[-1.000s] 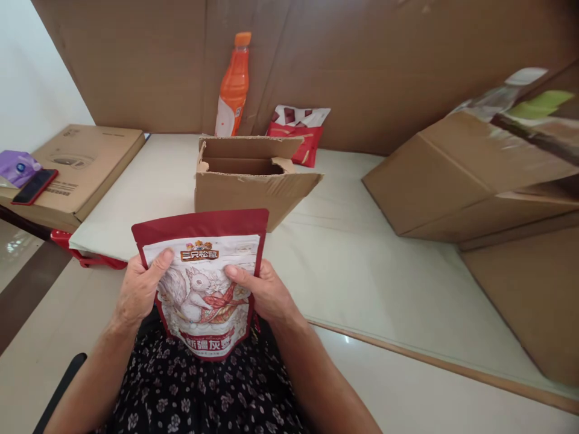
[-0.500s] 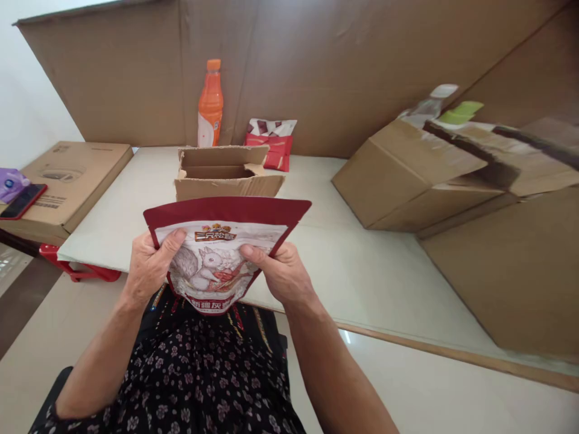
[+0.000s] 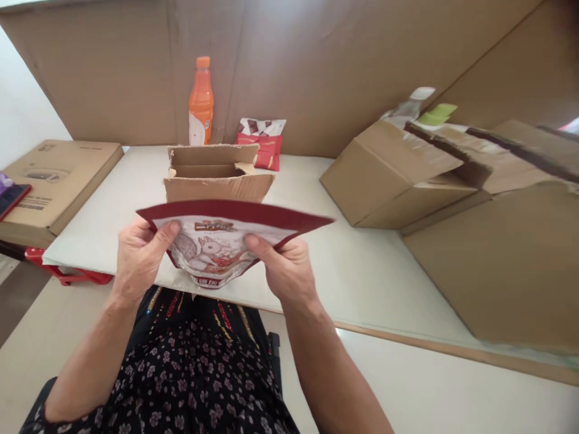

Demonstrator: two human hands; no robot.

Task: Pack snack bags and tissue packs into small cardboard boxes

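Note:
Between my two hands I hold a snack pouch [image 3: 212,247], white with a dark red top band and a squirrel drawing on its front. My left hand [image 3: 142,256] grips its left edge, thumb over the front. On the right edge my right hand [image 3: 289,268] pinches it the same way; the fingers behind the pouch are hidden. The pouch is tilted, its top leaning away over the table's near edge. Just beyond it stands an open cardboard box [image 3: 217,187], its lower part covered by the pouch.
An orange drink bottle [image 3: 201,105] and a red-and-white packet [image 3: 261,144] stand at the back panel. Large cardboard boxes [image 3: 493,265] fill the right side, with a clear bottle [image 3: 409,105] and a green cap [image 3: 438,114]. At left, a phone [image 3: 13,199] lies on a flat carton [image 3: 85,187].
The pouch has tipped further, its top leaning away and its bottom rising, so the front looks foreshortened. Both hands keep their hold. The whole view has shifted slightly to the right.

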